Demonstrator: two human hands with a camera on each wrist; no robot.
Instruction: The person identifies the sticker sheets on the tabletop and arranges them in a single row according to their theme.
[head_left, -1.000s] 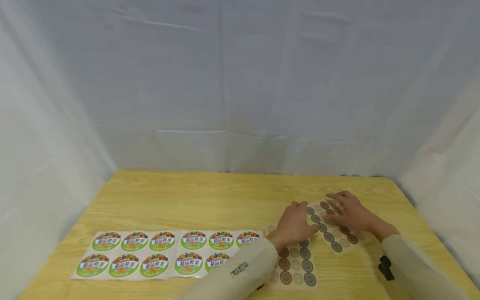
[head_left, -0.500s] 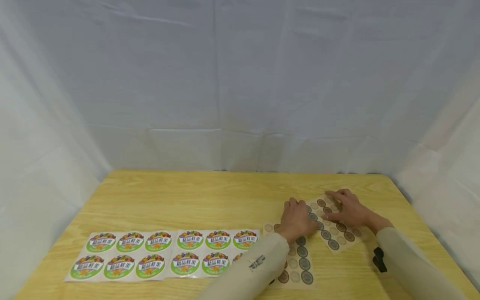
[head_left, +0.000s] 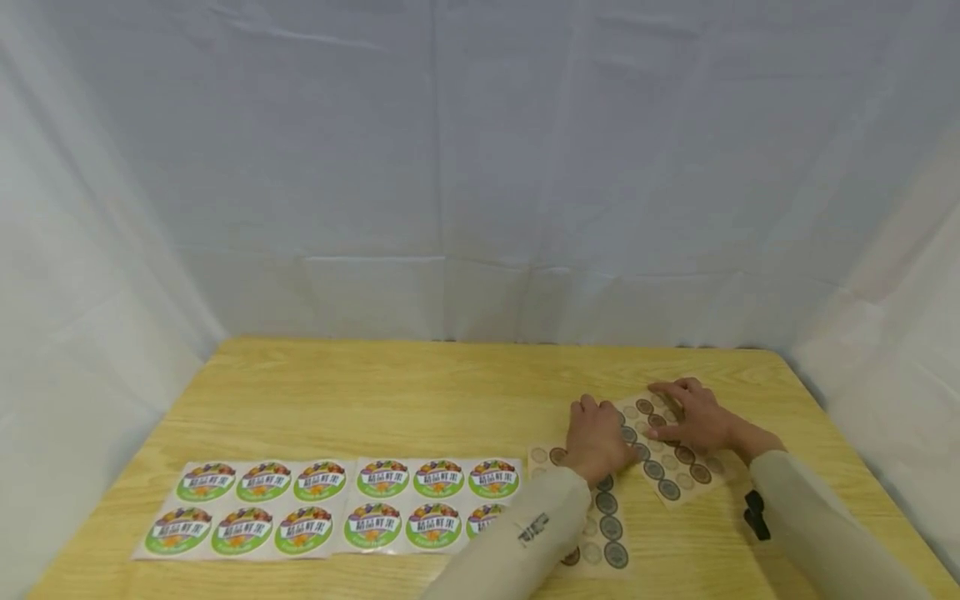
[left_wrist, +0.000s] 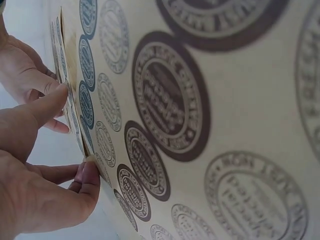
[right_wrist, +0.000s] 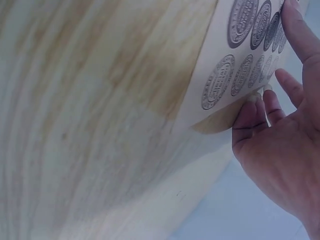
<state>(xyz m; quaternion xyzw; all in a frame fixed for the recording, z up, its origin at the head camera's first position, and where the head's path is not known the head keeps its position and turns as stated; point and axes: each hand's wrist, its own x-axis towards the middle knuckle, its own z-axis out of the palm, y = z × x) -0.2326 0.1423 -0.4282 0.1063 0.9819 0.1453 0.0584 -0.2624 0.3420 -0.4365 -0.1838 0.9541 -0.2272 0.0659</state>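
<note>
Two paper sheets of small round stickers, printed in brown, grey and cream, lie at the right of the table. My left hand [head_left: 596,437] is at the left edge of the tilted farther sticker sheet [head_left: 670,489]. In the left wrist view its thumb [left_wrist: 52,102] touches that sheet, and bent fingertips [left_wrist: 90,172] meet the edge. The nearer sticker sheet [head_left: 611,527] lies partly under my left sleeve. My right hand [head_left: 697,421] spans the farther sheet's right part, thumb on the print. In the right wrist view the other fingertips [right_wrist: 252,102] touch its border.
To the left, two white sheets of large round fruit labels, a left label sheet [head_left: 232,510] and a right label sheet [head_left: 405,497], lie side by side on the wood-grain table [head_left: 360,383]. White cloth [head_left: 495,208] hangs behind and at both sides.
My left hand and forearm have shifted slightly right, the thumb now overlapping the farther sticker sheet's edge. The right hand stays on that sheet; the head view has shifted a little.
</note>
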